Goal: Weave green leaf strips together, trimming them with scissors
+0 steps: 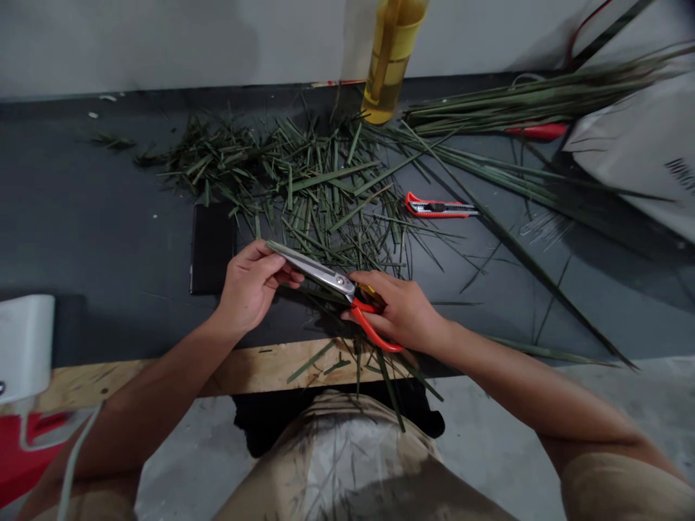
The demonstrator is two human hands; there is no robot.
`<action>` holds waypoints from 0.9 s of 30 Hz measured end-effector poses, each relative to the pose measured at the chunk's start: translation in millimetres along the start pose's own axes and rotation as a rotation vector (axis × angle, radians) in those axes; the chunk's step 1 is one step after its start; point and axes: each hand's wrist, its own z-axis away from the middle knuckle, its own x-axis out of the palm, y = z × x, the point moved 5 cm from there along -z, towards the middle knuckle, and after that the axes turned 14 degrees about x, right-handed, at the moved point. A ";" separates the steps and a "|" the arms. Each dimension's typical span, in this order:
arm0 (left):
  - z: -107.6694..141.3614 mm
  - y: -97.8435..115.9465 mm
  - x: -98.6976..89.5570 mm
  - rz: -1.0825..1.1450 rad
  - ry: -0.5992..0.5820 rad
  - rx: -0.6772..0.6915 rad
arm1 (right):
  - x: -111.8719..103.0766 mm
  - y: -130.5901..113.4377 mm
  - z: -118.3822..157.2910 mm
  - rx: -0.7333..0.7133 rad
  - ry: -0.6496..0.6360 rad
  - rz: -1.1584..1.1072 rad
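Scissors with red handles [321, 272] are held by my right hand [405, 311], its fingers wrapped round the handles. Their blades point up and left to my left hand [253, 282], whose thumb and fingers pinch a thin green leaf strip [275, 247] beside the blade tips. Something yellow shows by my right fingers, mostly hidden. Beyond both hands lies a loose pile of cut green leaf pieces [309, 181] on the dark table [108, 239]. A black phone-like slab [211, 246] rests just beyond my left hand.
A red box cutter [439, 208] lies right of the pile. Behind it stand a yellow bottle [391, 65] and a bundle of long leaves [489, 108]. A pale bag [641, 145] is at the right, a white device [27, 347] at the left edge.
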 end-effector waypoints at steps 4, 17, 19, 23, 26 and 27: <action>-0.3 1.0 -0.1 -0.020 -0.002 -0.008 | 1.4 0.9 0.5 -0.033 0.032 -0.034; 4.2 1.1 6.3 -0.026 -0.054 -0.027 | 4.1 0.4 0.0 -0.011 0.022 -0.073; 5.5 -0.1 7.7 -0.032 -0.060 -0.043 | 4.0 -0.6 0.3 -0.008 0.022 -0.101; 4.9 -1.3 7.8 -0.054 -0.050 -0.062 | -1.5 1.9 -3.5 0.098 -0.002 -0.215; -0.5 0.8 1.7 -0.038 0.021 -0.023 | -6.6 12.7 -10.4 0.301 -0.094 -0.498; -2.9 1.7 -1.4 -0.027 0.055 -0.005 | -6.3 15.7 -12.4 0.364 -0.162 -0.621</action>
